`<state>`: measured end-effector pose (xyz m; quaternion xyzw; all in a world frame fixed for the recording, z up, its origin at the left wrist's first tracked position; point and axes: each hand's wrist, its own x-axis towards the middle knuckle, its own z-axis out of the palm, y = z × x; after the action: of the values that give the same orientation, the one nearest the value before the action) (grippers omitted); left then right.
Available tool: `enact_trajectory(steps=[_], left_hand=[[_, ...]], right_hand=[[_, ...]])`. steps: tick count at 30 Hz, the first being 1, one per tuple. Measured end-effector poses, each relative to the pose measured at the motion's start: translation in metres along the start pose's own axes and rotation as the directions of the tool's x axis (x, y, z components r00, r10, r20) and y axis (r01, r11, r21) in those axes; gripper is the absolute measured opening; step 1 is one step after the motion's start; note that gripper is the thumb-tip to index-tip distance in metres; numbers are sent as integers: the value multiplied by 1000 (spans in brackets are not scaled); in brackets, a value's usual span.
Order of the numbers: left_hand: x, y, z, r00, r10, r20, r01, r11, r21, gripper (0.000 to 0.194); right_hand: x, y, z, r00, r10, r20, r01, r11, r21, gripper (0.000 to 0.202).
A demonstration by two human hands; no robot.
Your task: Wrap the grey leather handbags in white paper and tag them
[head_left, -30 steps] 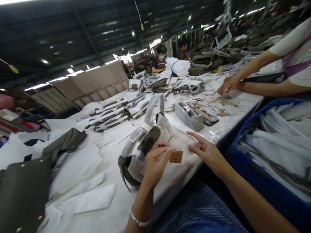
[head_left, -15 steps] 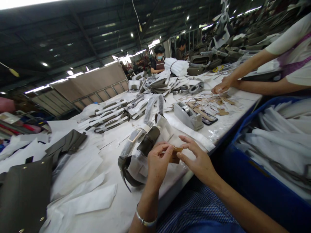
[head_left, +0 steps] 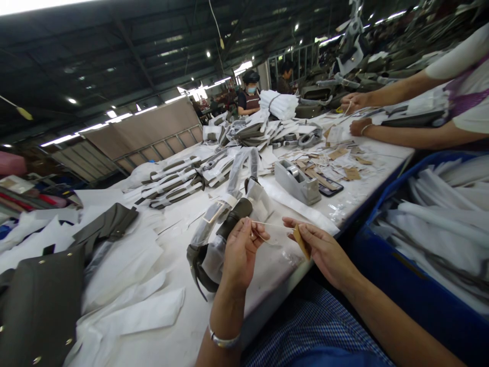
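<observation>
My left hand pinches a thin pale string that stretches across to a brown cardboard hang tag. My right hand grips this tag between thumb and fingers. Just beyond my left hand, a dark olive handbag stands on the white table. Clear plastic and white wrapping cover parts of its body and its raised handle.
A grey tape dispenser stands beyond my hands, with a phone and scattered tags beside it. Wrapped bag parts lie farther back. At right are a blue bin and a co-worker's hands.
My hands have moved apart, drawing the string out between them. The tag is now in my right hand alone. The co-worker's hands have separated, one lifting a thin string.
</observation>
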<state>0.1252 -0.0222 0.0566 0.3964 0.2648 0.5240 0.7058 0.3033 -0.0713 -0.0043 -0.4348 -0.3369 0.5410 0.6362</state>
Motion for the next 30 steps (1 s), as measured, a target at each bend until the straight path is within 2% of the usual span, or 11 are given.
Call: enact_trajectory(steps=[3, 5, 9, 11, 14, 18, 20, 22, 24, 27, 30], left_hand=[[-1, 7, 3, 996, -89, 16, 90, 984, -155, 23], [-2, 10, 4, 992, -122, 42, 127, 981, -147, 25], [-4, 12, 1, 991, -58, 121, 31, 976, 215, 29], [-4, 12, -2, 985, -47, 163, -31, 893, 449, 27], [-4, 14, -6, 977, -72, 202, -90, 718, 690, 37], [-2, 16, -9, 970, -59, 237, -180, 487, 855, 26], [-2, 16, -10, 971, -32, 237, -198, 450, 871, 19], [-3, 16, -10, 979, -11, 202, -168, 513, 842, 27], [-4, 15, -9, 989, -6, 148, -107, 662, 742, 33], [-4, 12, -4, 993, -19, 118, -33, 906, 422, 35], [-5, 10, 2, 994, -33, 105, 24, 996, 80, 30]], right_hand=[[-2, 0, 4, 996, 70, 47, -73, 996, 60, 45], [-3, -2, 7, 992, 108, 58, -112, 991, 75, 46], [-4, -5, 6, 992, 116, 38, -120, 988, 101, 42], [-4, -6, 3, 997, 81, 8, -82, 991, 107, 38], [-3, -8, 0, 998, 48, -27, -45, 993, 113, 36], [-3, -10, 0, 997, 73, -34, -69, 992, 108, 38], [-4, -9, 1, 996, 93, -13, -91, 991, 97, 40], [-4, -6, 2, 991, 129, 37, -132, 988, 86, 43], [-3, -2, 2, 982, 164, 96, -171, 983, 64, 45], [-3, 6, 4, 975, 161, 151, -164, 986, 5, 47], [-5, 13, 10, 969, 147, 197, -143, 989, -32, 46]])
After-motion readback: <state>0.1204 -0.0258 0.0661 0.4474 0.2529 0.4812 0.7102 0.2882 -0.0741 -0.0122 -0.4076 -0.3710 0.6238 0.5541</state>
